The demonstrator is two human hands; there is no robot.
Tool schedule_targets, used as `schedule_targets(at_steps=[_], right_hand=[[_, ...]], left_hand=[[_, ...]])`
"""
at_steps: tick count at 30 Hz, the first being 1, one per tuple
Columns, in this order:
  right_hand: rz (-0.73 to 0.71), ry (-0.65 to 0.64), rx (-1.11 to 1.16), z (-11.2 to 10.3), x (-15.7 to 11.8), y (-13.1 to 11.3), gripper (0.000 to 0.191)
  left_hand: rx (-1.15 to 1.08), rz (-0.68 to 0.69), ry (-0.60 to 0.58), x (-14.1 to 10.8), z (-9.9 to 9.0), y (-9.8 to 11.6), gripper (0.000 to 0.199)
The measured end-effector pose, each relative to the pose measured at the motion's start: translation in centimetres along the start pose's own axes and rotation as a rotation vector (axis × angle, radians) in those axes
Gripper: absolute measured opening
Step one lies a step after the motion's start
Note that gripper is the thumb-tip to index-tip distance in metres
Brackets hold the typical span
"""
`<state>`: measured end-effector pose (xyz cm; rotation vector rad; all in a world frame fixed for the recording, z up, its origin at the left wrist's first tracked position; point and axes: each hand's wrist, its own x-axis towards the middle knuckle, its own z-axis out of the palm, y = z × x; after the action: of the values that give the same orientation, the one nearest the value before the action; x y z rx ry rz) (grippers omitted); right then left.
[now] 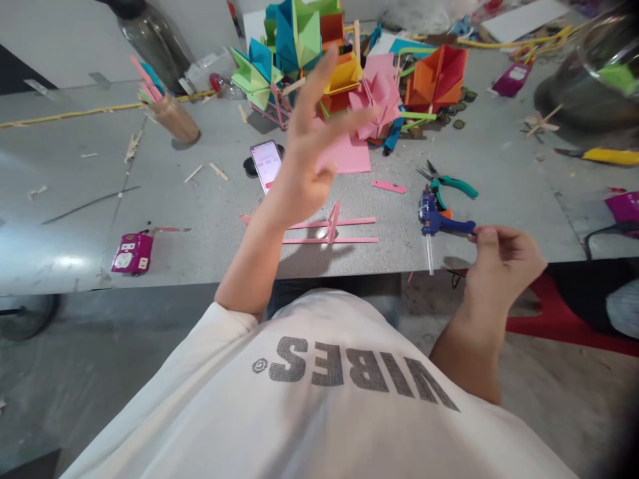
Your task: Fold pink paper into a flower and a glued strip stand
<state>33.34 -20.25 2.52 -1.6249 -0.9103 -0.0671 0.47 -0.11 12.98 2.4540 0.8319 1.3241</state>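
Note:
My left hand (305, 169) is raised above the table with two fingers stretched apart and nothing in it. Beneath it lies a frame of pink sticks (352, 221), two long ones with a tilted piece standing across them; its left part is hidden behind my wrist. At the table's front edge, my right hand (504, 263) pinches the end of the handle of a blue glue gun (449, 224). A clear glue stick (430, 254) pokes out of the gun toward me. Teal-handled pliers (456, 184) rest just behind it.
Colourful folded-paper shapes (299, 40) crowd the back, beside pink paper (352, 156). A phone (264, 161) lies behind my left forearm. Left are a cup of sticks (176, 120) and a purple device (132, 253). Right are a yellow cutter (606, 156) and a large clear container (589, 86).

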Motion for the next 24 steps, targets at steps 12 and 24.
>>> schedule_targets(at_steps=[12,24], right_hand=[[-0.342,-0.615,-0.067,6.9,-5.9,-3.0,0.023],[-0.558,-0.893,-0.317,14.2,-3.7,-5.2,0.026]], left_hand=[[0.199,-0.563,-0.487,-9.6,1.9,-1.7,0.020],[0.316,-0.473,-0.565,-11.3,3.2,-1.4,0.016]])
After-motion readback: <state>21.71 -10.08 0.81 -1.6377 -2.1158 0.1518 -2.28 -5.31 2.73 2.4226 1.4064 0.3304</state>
